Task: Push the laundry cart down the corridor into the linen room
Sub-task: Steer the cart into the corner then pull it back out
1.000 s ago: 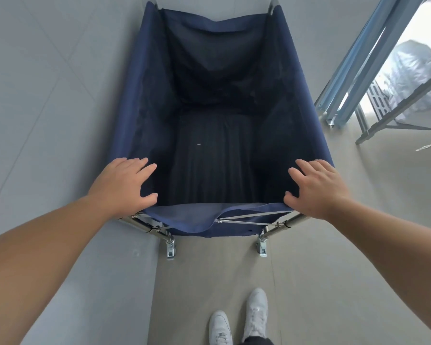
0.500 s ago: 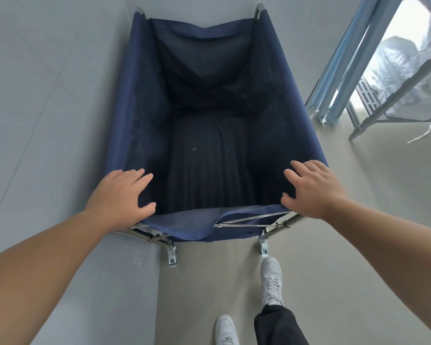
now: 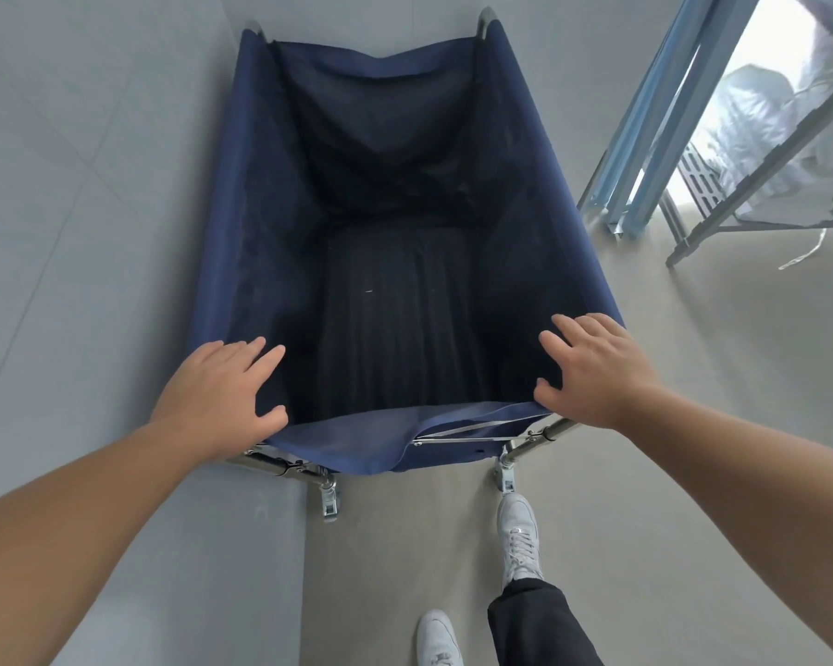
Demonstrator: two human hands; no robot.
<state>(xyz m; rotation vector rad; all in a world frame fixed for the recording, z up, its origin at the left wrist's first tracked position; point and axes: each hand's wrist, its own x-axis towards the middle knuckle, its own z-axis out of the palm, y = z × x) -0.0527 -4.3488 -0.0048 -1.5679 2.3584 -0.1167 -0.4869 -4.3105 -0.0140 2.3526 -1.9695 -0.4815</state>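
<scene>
The laundry cart (image 3: 539, 161) is a deep navy fabric bin on a chrome folding frame with small casters (image 3: 328, 497). It stands straight ahead of me, close along the left wall. Dark pleated cloth (image 3: 395, 329) lies in its bottom. My left hand (image 3: 217, 391) presses on the near left corner of the rim, fingers spread over the fabric. On the near right corner sits my right hand (image 3: 592, 372), with its thumb hooked at the rim edge. Both arms are stretched out.
A grey tiled wall (image 3: 92, 185) runs along the cart's left side. At the right stands a blue door frame (image 3: 645, 137), and beyond it a metal rack (image 3: 741, 175) holding wrapped white bundles. My white shoes (image 3: 518, 535) are on the beige floor behind the cart.
My right foot has stepped forward past the left one, up to the cart's right caster. The cart has rolled ahead with me. Both hands have stayed on the near corners.
</scene>
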